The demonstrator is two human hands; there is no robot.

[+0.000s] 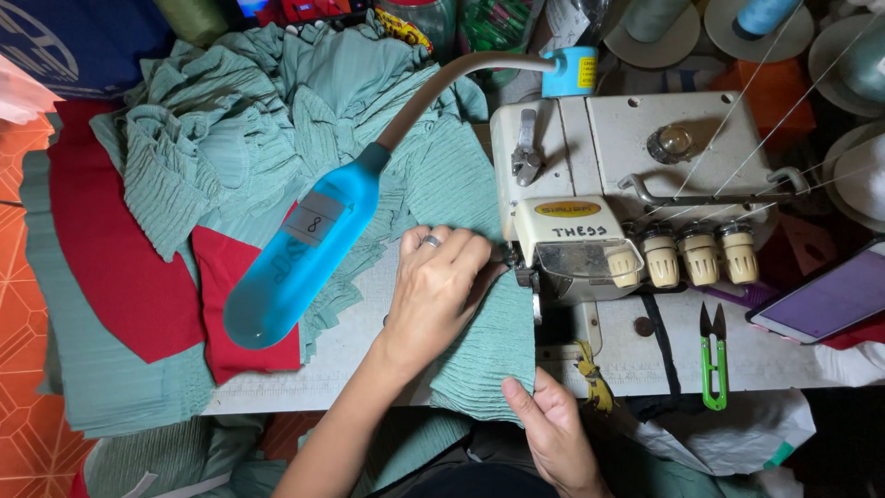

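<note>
Centrally, two hands work one teal crinkled fabric piece (484,346): left hand (438,290) flat, fingers together, pressing it; right hand (553,429) pinching its lower edge. The overlock machine (627,194) needle area is hidden.

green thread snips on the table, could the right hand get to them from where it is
Probably yes. The right hand pinches the teal fabric's lower edge, and the green thread snips lie in the open on the white table to its right, nothing covering them. It would have to let the fabric go first.
</note>
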